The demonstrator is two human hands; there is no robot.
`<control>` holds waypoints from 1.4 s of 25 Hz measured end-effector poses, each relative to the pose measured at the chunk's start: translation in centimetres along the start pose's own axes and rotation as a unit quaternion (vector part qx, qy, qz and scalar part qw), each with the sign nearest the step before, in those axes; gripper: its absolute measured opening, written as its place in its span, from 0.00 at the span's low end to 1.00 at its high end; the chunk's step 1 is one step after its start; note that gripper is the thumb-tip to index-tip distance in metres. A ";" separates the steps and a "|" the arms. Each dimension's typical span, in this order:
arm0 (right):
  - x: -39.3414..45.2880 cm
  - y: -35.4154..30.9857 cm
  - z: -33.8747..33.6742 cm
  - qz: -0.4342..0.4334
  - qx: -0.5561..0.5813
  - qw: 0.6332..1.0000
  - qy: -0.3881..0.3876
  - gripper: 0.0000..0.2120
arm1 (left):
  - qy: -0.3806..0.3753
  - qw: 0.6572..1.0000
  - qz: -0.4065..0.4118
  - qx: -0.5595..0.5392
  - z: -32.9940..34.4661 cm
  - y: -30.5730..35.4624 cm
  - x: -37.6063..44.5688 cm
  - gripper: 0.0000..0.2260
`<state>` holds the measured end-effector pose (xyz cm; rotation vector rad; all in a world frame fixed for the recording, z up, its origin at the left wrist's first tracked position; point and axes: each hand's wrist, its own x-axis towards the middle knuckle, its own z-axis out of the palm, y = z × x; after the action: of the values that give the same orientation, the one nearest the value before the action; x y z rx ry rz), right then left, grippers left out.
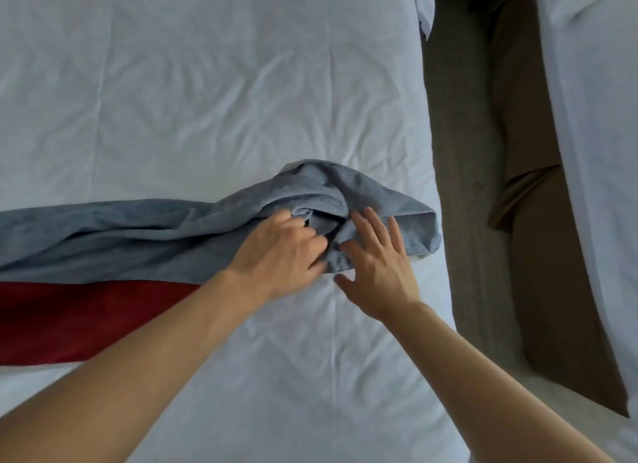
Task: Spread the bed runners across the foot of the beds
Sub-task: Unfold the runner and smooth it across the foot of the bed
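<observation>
A grey-blue bed runner [114, 234] lies across the white bed [214, 93], stretched out on the left and bunched into folds near the bed's right edge. A dark red runner [79, 319] lies beside it, nearer to me, its right end hidden under my left forearm. My left hand [279, 252] grips a fold of the bunched grey-blue cloth with curled fingers. My right hand [376, 265] lies on the same bunch with straight, spread fingers, its thumb on the white sheet.
A narrow gap with grey carpet [462, 172] and brown bed skirting [538, 241] runs along the right side of the bed. A second white bed [600, 117] stands beyond the gap at the far right.
</observation>
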<state>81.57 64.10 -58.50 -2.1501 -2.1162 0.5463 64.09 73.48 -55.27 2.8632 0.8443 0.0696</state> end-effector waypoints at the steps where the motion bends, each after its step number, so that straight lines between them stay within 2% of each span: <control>1: 0.2 0.1 0.3 0.005 -0.027 0.999 -0.019 0.16 | -0.055 0.997 -0.010 0.043 0.8 -0.2 -1.7 0.10; 2: 0.6 0.3 0.4 0.017 -0.044 0.999 -0.020 0.14 | -0.099 0.991 -0.040 0.084 1.5 -0.8 -3.2 0.14; 3: 1.2 0.7 0.2 0.030 -0.054 0.998 -0.004 0.12 | -0.108 0.985 -0.068 0.114 1.9 -1.8 -4.1 0.18; 5: 2.8 1.6 -0.5 0.057 -0.072 0.995 0.042 0.09 | -0.063 0.983 -0.108 0.131 2.0 -3.9 -4.9 0.22; 7: 4.8 2.6 -1.7 0.095 -0.093 0.988 0.078 0.08 | -0.031 0.986 -0.134 0.095 1.4 -5.3 -4.5 0.20; 8: 5.5 2.7 -2.3 0.117 -0.092 0.985 0.093 0.08 | -0.024 0.988 -0.140 0.054 1.2 -5.7 -4.1 0.18; 10: 5.8 1.7 -2.9 0.132 -0.066 0.981 0.124 0.10 | -0.010 0.981 -0.167 -0.094 0.8 -5.9 -3.2 0.12; 13: 3.3 -2.2 -1.4 0.026 -0.039 0.990 0.131 0.15 | -0.002 0.919 -0.252 -0.303 0.1 -5.1 -1.5 0.08; 15: 1.6 -4.3 0.2 -0.028 -0.031 0.995 0.095 0.18 | -0.007 0.895 -0.270 -0.354 -0.3 -3.9 -0.6 0.07; 16: 1.3 -4.6 0.7 -0.021 -0.023 0.995 0.092 0.18 | 0.003 0.904 -0.262 -0.339 -0.3 -3.2 -0.3 0.06; 19: 0.3 -3.9 1.3 0.045 0.007 0.992 0.121 0.20 | 0.050 0.958 -0.207 -0.194 -0.2 -0.8 0.5 0.03; 21: -1.2 -3.0 1.4 0.078 0.031 0.986 0.142 0.22 | 0.062 0.968 -0.181 -0.162 0.1 1.2 1.3 0.02; 24: -3.5 -0.6 0.9 0.130 0.061 0.970 0.196 0.17 | 0.067 0.968 -0.146 -0.194 0.6 5.5 2.6 0.03; 27: -6.0 2.8 0.3 0.173 0.066 0.954 0.234 0.11 | 0.056 0.951 -0.130 -0.273 1.6 10.2 4.4 0.06; 29: -7.9 4.5 0.4 0.207 0.070 0.951 0.218 0.11 | 0.015 0.937 -0.138 -0.322 2.8 13.2 5.1 0.08; 32: -10.5 6.6 0.5 0.274 0.101 0.945 0.151 0.12 | -0.060 0.924 -0.137 -0.351 5.3 16.5 5.3 0.15; 33: -11.0 7.2 0.6 0.294 0.110 0.940 0.135 0.11 | -0.079 0.927 -0.125 -0.344 5.8 16.8 4.9 0.19; 35: -11.1 8.0 0.7 0.313 0.129 0.933 0.120 0.09 | -0.075 0.960 -0.081 -0.256 6.4 16.4 3.0 0.24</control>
<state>89.12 52.71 -59.30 -2.5433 -1.1382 0.5254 75.97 60.70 -58.94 2.2799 0.8741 0.0426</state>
